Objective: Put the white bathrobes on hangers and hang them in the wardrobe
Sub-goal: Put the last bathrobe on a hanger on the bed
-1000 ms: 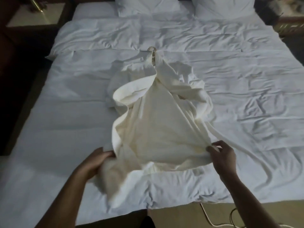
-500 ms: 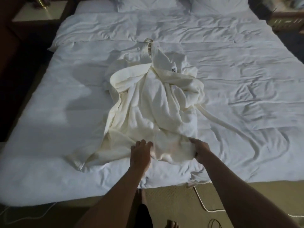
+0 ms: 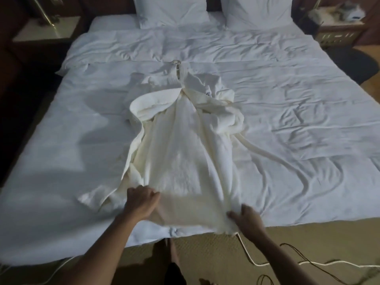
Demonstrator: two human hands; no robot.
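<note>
Bed: wide, white, rumpled duvet; fills most of the room in sight.
Bathrobe: one cream-white robe, spread lengthwise mid-bed, collar far, hem at the near edge. A ring-like hook shows at the collar, so a hanger seems already inside; hanging is not yet done, and no wardrobe is in sight.
Pillows: two, far end.
Nightstands: one on each far side.
Belt: trails right.
Left hand: grasps the hem, fingers curled.
Right hand: pinches the hem's right corner.
Cords: on the near floor.
</note>
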